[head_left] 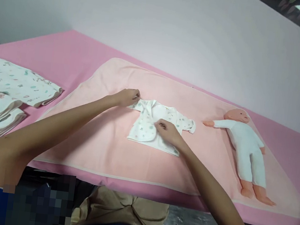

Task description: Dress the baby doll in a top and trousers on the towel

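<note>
A small white baby shirt [148, 127] with a scattered print lies spread on the peach blanket [102, 146], its front partly open. At the shirt's left sleeve, my left hand [130, 97] is closed with the fingers pinched on the fabric. My right hand [168, 131] rests over the middle of the shirt, its fingers curled at the edge of the front panel. The shirt's right sleeve lies outstretched, with its cuff turned back. Part of the lower right front is hidden behind my right hand and wrist.
A baby doll [244, 142] in a white suit lies on its back at the right of the blanket. Printed folded cloths [6, 98] lie at the left on the pink table cover [64, 54]. A pale wall [176, 31] rises behind the table.
</note>
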A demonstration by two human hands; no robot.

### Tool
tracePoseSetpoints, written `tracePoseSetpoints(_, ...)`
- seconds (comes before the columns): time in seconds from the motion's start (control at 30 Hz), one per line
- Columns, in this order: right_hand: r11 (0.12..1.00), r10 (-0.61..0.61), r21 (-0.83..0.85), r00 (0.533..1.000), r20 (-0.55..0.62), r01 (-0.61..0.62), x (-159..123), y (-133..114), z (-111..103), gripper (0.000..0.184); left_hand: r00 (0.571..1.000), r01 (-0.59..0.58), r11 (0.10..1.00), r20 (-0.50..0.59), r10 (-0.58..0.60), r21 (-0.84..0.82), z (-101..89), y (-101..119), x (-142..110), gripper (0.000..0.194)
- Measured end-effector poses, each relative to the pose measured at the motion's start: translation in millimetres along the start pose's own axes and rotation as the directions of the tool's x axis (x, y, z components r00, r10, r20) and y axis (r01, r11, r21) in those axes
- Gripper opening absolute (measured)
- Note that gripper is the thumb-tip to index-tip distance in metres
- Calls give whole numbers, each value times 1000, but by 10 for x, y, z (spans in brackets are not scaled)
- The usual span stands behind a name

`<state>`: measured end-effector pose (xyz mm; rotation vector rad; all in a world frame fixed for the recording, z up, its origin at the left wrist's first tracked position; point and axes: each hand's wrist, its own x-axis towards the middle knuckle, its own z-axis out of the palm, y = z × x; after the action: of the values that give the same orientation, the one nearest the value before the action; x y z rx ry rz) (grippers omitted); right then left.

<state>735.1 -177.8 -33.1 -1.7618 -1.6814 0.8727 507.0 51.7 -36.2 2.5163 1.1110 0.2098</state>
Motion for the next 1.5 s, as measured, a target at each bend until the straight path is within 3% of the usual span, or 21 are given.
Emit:
tracePoseSetpoints(0.07,996,87,39,996,-12,-86,-188,160,-156,38,998,44,998,-38,-45,-37,-16,-92,-39,33)
tracePoseSetpoints(0.13,990,140,-30,990,3,-139,-355,297,-302,36,997,25,1000,-76,-24,16,-18,-122,-49,35)
tracePoseSetpoints(0.23,969,46,-239,995,-94,-68,-416,390,-468,30,991,-82,987,-90,95,139,-7,-12,28,42)
tracePoseSetpoints(0.37,890,-173,-455,943,-285,26,-79,437,-652,26,951,-305,943,90,295,130,14,342,251,54)
tracePoseSetpoints(0.43,860,-157,-510,943,-295,-16,180,514,-760,33,940,-320,942,159,302,99,35,499,378,57)
tracePoseSetpoints(0.57,863,34,-494,989,-147,-103,603,752,-1023,44,957,-224,973,176,230,-53,73,530,554,58)
tracePoseSetpoints(0.7,914,189,-371,981,35,-163,776,902,-1269,57,961,-169,962,183,210,-212,30,219,546,55)
tracePoseSetpoints(0.83,944,154,-316,974,168,-95,821,929,-1368,58,949,-163,976,248,195,-147,10,84,524,61)
tracePoseSetpoints(0.93,973,81,-224,987,140,-48,817,935,-1347,55,961,-199,978,186,207,-64,103,264,575,49)
tracePoseSetpoints(1.13,987,75,-148,996,54,-66,699,882,-1260,46,994,-74,956,51,92,-282,193,590,533,32)
tracePoseSetpoints(1.23,1000,7,-23,1000,-1,-7,628,828,-1266,50,997,-79,923,-13,80,-376,104,570,460,30)
tracePoseSetpoints(1.33,997,25,70,997,-76,-20,547,735,-1299,59,994,-84,897,-103,44,-433,-21,580,391,30)
tracePoseSetpoints(1.4,999,37,35,988,-148,-32,433,585,-1321,65,983,-111,877,-183,26,-468,-136,684,283,29)
tracePoseSetpoints(1.5,992,-126,-42,965,-228,119,94,169,-1353,62,950,-246,836,-291,108,-490,-374,1000,-49,32)
